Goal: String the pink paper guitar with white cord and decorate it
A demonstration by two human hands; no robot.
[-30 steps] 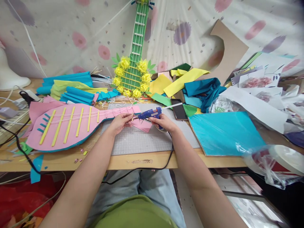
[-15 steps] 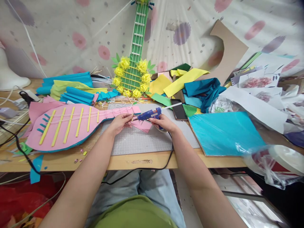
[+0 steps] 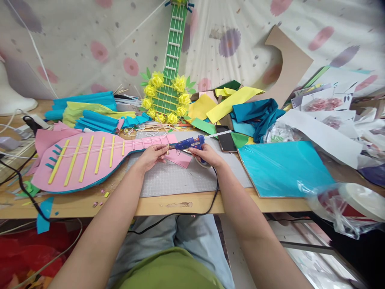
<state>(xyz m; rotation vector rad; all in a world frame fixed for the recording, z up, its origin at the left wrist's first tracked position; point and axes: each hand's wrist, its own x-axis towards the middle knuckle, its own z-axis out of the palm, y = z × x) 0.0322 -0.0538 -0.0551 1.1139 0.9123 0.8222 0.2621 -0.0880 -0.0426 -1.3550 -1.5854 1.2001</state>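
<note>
Currently: glue gun held in right hand, nozzle tip at left fingertips

Above the grey cutting mat (image 3: pixel 192 180), the blue glue gun (image 3: pixel 192 143) is held by the right hand (image 3: pixel 206 154), with the fingers closed around its handle. Its nozzle is pointed toward the left hand (image 3: pixel 154 156), whose thumb and fingers are pinched together on a small pale piece (image 3: pixel 167 149); the material of the piece cannot be told. Whether nozzle and piece are touching cannot be made out. A white glue stick (image 3: pixel 218 133) is seen projecting from the rear of the gun, its far end over the dark phone (image 3: pixel 227 141). A black cord (image 3: pixel 215 192) is run past the table's front edge.

To the left, the pink lute-shaped model (image 3: pixel 82 160) is laid flat on the wooden table (image 3: pixel 207 205), its neck extended behind the left hand. Yellow bars, short blue pegs and pale strings are borne on its face. A pink strip (image 3: pixel 180 159) is noted on the mat between the hands. Behind, the green instrument model (image 3: pixel 175 52) is stood upright, ringed at its base by yellow flowers (image 3: pixel 179 83). To the right of the mat, a blue panel (image 3: pixel 285 168) is laid flat.
</note>
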